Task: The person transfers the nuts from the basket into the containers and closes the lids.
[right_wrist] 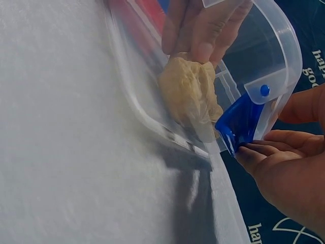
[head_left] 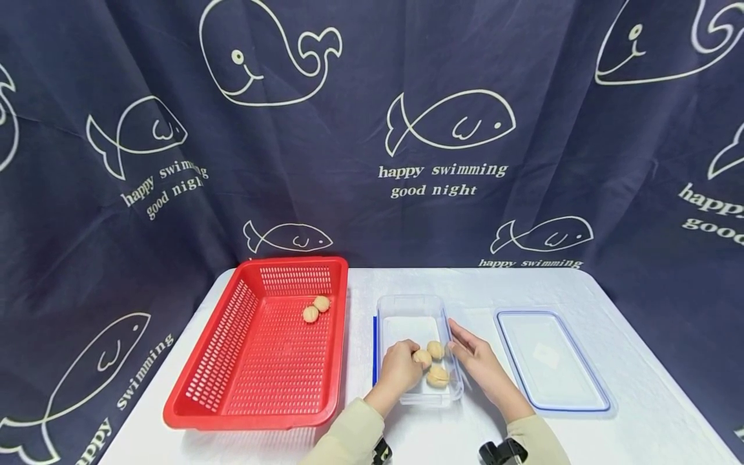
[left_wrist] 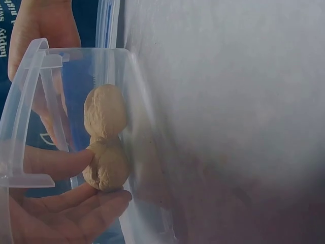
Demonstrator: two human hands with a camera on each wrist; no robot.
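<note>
A clear plastic food container with blue latches stands on the table. My left hand reaches into it, thumb and fingers around a walnut. Two more walnuts, one of them the near walnut, lie beside it in the container. At the container's right side, my right hand rests with its fingers extended against the wall. In the right wrist view its fingertips touch the hanging blue latch.
To the left stands a red perforated plastic basket with two walnuts near its right wall. A clear lid with a blue seal lies flat on the right. A dark curtain with fish drawings hangs behind the white table.
</note>
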